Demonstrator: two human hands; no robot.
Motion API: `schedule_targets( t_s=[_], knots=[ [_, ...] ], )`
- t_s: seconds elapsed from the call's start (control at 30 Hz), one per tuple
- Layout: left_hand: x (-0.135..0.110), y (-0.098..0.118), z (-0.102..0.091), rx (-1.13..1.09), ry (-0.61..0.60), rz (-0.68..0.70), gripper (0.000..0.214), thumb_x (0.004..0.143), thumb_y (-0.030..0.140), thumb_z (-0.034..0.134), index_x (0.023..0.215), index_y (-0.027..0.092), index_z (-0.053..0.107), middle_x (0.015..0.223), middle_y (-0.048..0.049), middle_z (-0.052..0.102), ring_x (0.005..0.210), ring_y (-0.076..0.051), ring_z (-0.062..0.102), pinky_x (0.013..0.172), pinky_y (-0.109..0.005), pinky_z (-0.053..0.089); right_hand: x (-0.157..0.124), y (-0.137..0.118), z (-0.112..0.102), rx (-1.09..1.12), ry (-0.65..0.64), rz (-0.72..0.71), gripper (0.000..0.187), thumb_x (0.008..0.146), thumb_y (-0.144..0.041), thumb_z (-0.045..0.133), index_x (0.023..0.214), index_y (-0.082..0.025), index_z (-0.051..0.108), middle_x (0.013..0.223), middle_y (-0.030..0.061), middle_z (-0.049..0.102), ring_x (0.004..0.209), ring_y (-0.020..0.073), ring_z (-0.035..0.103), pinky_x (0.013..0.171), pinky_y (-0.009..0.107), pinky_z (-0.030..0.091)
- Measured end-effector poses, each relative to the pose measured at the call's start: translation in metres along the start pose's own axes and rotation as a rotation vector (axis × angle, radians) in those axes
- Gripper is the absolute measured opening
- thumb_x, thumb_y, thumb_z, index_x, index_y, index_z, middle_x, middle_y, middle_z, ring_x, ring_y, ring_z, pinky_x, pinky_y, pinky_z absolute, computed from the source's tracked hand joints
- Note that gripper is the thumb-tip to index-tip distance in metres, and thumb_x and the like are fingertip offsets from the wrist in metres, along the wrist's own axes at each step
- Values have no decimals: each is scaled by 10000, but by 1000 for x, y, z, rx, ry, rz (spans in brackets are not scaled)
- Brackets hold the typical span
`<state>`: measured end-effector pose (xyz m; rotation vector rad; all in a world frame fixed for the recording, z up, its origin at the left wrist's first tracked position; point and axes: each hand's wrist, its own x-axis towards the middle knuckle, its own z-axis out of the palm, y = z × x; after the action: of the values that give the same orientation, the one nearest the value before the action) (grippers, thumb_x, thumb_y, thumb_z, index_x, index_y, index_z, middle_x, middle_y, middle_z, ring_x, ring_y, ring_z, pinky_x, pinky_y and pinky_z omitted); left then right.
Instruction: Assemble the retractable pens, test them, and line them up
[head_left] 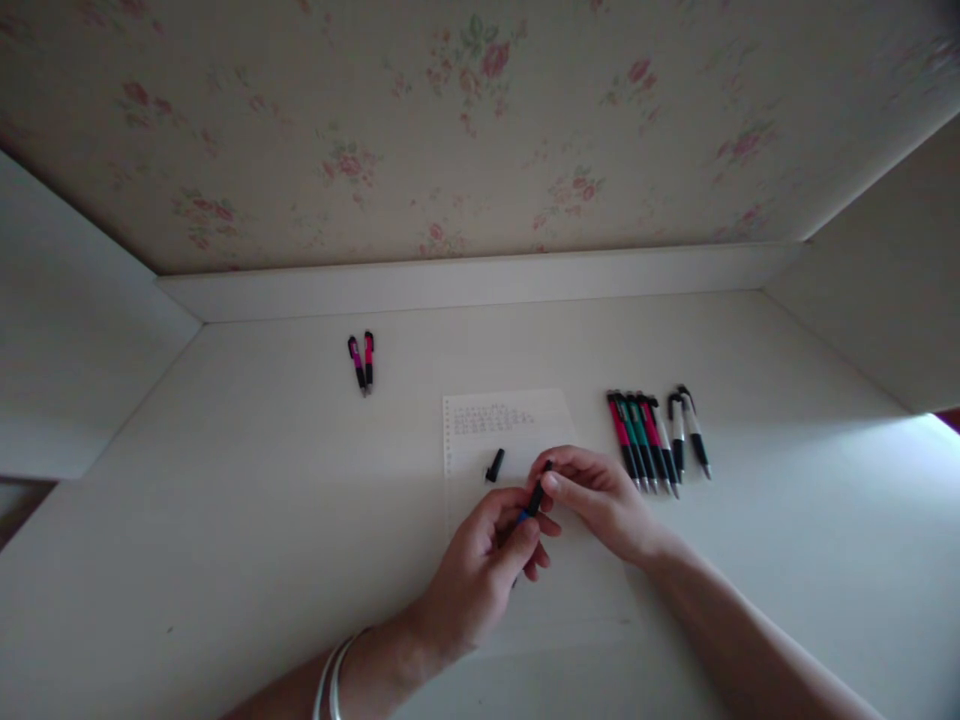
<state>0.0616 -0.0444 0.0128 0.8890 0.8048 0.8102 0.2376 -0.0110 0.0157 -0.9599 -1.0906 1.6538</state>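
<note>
Both hands meet over a sheet of lined paper (510,420) on a white desk (262,500). My left hand (480,575) is closed around the lower part of a blue and black pen (534,500). My right hand (600,500) pinches the pen's upper black end. A small black pen part (494,466) lies loose on the paper just left of the hands. To the right of my right hand lies a row of several pens (656,440) in pink, green and white.
Two pink pens (361,362) lie side by side at the back left of the desk. White side panels and a low white ledge (480,280) close in the desk, with flowered wallpaper behind. Bangles circle my left wrist (334,675).
</note>
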Motion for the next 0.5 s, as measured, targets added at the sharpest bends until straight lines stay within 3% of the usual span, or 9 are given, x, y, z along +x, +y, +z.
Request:
schedule_targets(
  t_s=[0.17, 0.5],
  knots=[
    [1, 1, -2, -36, -26, -21, 375, 897, 402, 680, 1138, 132, 584, 990, -95, 674, 715, -125, 582, 646, -269, 446, -1, 4, 2, 93, -22, 18, 141, 853, -323, 744, 881, -185, 736, 697, 8, 666, 574, 109, 571, 530, 238, 476],
    [1, 4, -2, -22, 44, -36, 367, 859, 423, 717, 1058, 126, 634, 941, -83, 710, 682, -109, 556, 639, -249, 427, 0, 2, 3, 14, 34, -4, 198, 803, -352, 789, 806, -171, 710, 627, -13, 635, 534, 95, 549, 507, 222, 452]
  ],
)
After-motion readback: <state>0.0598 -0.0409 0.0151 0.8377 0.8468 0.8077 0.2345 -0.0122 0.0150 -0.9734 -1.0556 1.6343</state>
